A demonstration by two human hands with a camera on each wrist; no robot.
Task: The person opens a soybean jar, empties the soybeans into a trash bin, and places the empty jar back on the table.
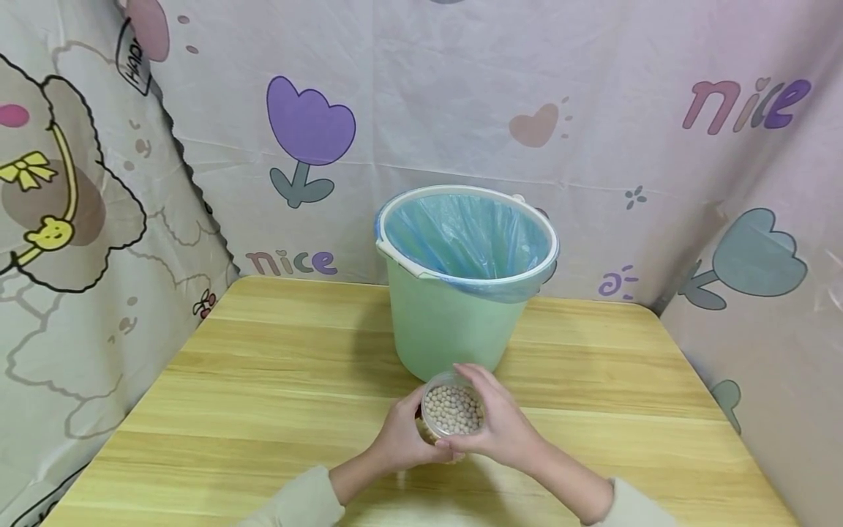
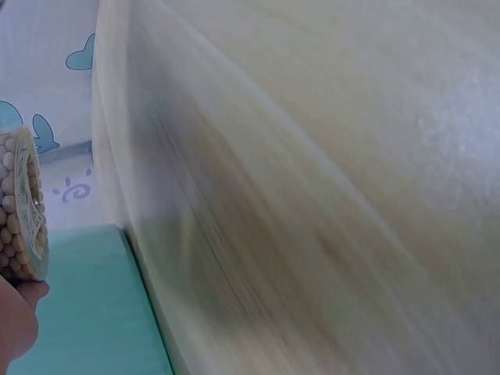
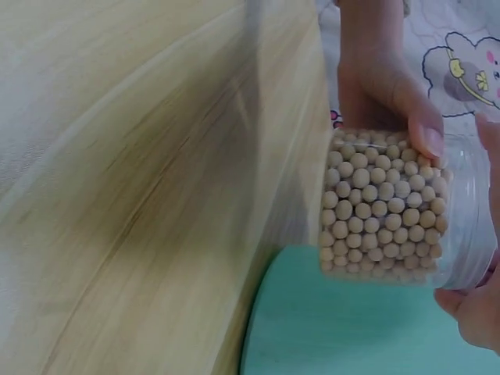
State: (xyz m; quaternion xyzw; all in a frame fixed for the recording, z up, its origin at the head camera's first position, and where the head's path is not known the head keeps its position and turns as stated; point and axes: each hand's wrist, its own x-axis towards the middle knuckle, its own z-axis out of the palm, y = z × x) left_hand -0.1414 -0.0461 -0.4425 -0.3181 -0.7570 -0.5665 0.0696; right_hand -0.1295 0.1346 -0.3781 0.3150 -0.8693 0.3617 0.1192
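Observation:
A clear plastic jar (image 1: pixel 454 410) full of small round beige balls is held just above the table, in front of the bucket. My left hand (image 1: pixel 403 439) grips the jar's body from the left. Around its top end curl the fingers and thumb of my right hand (image 1: pixel 507 428). In the right wrist view the jar (image 3: pixel 383 211) lies sideways across the picture, balls packed below a transparent upper rim. Whether a clear lid sits on that rim, I cannot tell. Only part of the jar (image 2: pixel 16 211) enters the left wrist view.
Behind the hands, a light green bucket (image 1: pixel 448 329) with a white rim stands on the wooden table (image 1: pixel 276 395). It is lined with a blue plastic bag (image 1: pixel 470 230). Printed cloth (image 1: pixel 435 95) hangs at the back and both sides.

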